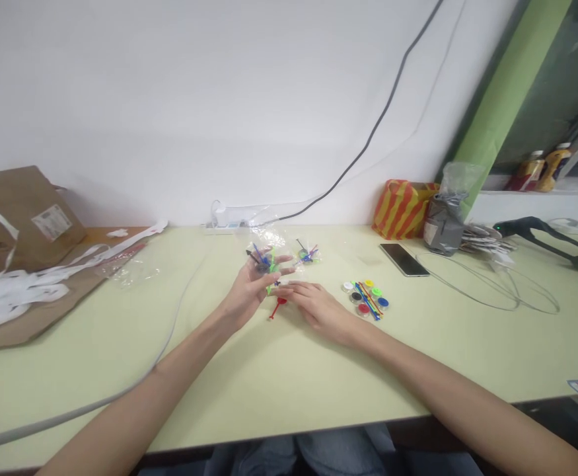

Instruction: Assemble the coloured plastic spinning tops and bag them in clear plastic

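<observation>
My left hand (249,289) is closed around a clear plastic bag (265,239) and the slim plastic pieces (267,262) at its mouth, in black, blue and green. Whether every piece lies inside the bag is hard to tell. Close by on the right, my right hand (318,309) rests low over the table with its fingers stretched toward the left fingertips. Just beneath those fingers lies a red plastic piece (279,303) with a thin stem. Behind both hands sits another small clear bag with coloured pieces (308,254).
To the right are several small round pots with coloured lids (363,309) around coloured sticks (370,299). Beyond them lie a phone (404,260), a striped bag (398,210) and a loose cable (506,301). Cardboard (26,311) with white strapping fills the left; a grey cable (167,340) crosses beneath my left forearm.
</observation>
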Tool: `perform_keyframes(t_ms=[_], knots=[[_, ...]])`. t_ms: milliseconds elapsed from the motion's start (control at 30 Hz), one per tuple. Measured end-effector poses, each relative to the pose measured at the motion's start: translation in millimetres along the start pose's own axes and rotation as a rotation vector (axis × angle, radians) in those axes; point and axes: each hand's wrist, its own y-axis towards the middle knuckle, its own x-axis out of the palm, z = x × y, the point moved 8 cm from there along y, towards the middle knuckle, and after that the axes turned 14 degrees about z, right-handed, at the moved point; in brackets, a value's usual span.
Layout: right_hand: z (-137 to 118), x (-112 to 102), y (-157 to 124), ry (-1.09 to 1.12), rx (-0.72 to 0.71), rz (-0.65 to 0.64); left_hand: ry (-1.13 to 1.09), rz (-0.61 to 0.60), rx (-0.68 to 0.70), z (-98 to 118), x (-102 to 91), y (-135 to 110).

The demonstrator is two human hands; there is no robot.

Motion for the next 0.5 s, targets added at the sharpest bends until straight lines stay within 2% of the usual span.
perform_keyframes(t_ms=[200, 333, 500], knots=[[-4.7, 0.7, -0.5, 0.024, -0.103, 0.017, 0.118, -0.084, -0.044, -4.4, 3.8, -3.5], [1.9, -0.2, -0.2, -0.116, -0.059, 0.063, 0.146, -0.038, 0.032, -0.9, -2.2, 0.7], [-4.1, -0.6, 0.8, -0.236, -0.092, -0.005, 0.15, 0.035, 0.094, -1.7, -9.9, 5.4]])
